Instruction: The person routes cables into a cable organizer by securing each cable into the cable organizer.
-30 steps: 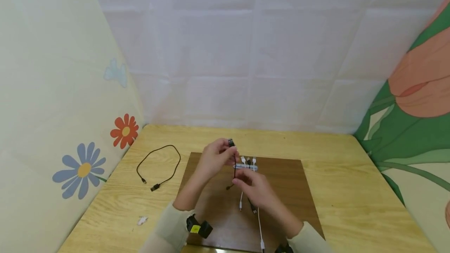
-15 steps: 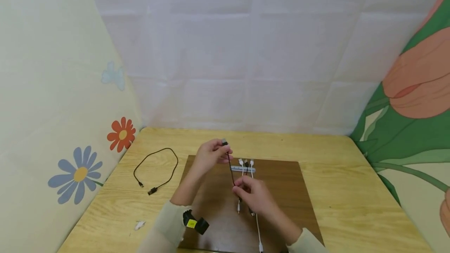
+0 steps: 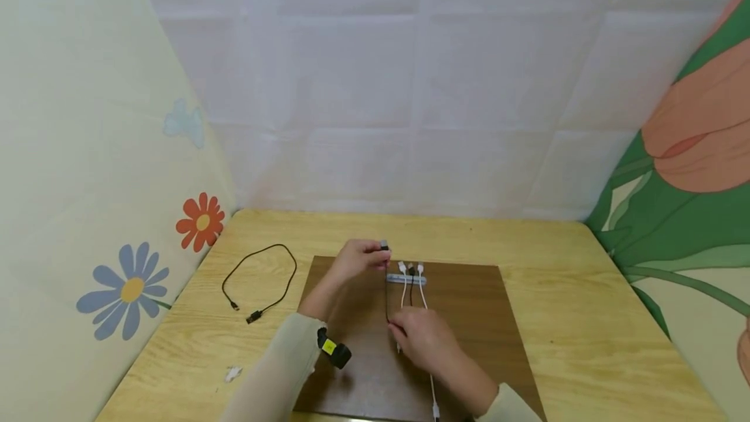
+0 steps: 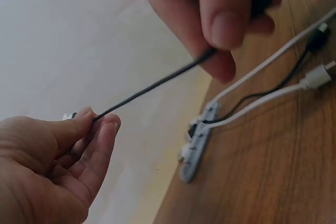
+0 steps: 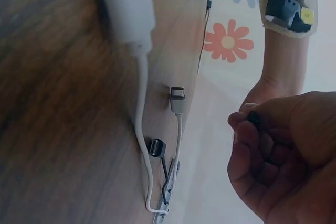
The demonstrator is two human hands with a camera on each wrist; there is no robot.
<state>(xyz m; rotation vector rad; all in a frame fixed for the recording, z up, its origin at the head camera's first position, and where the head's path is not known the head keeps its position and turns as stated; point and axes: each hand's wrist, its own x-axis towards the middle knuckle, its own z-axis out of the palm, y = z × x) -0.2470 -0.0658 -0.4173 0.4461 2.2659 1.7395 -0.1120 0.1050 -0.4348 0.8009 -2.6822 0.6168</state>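
Note:
A short black USB cable [image 3: 386,292] is stretched between both hands. My left hand [image 3: 359,258] pinches it just below the metal USB plug [image 3: 383,245], which points up. Lower down, my right hand [image 3: 424,338] pinches the other end; a bit of its black plug [image 5: 253,118] shows between the fingers. Close to the left hand lies a grey-blue slotted cable holder [image 4: 198,148] on the dark brown board [image 3: 480,344]. Two white cables [image 4: 257,106] and another black cable [image 4: 262,94] sit in its slots. The held cable is apart from the holder, left of those cables.
On the light wooden table [image 3: 586,318], left of the board, another black USB cable [image 3: 290,285] lies in a loop. A small white scrap [image 3: 233,373] lies nearer the front left. White and flower-printed sheets stand behind and at both sides.
My right hand has moved down along the black cable to its lower end, pulling it straight. My left hand has dropped slightly, bringing the USB plug a little nearer the holder.

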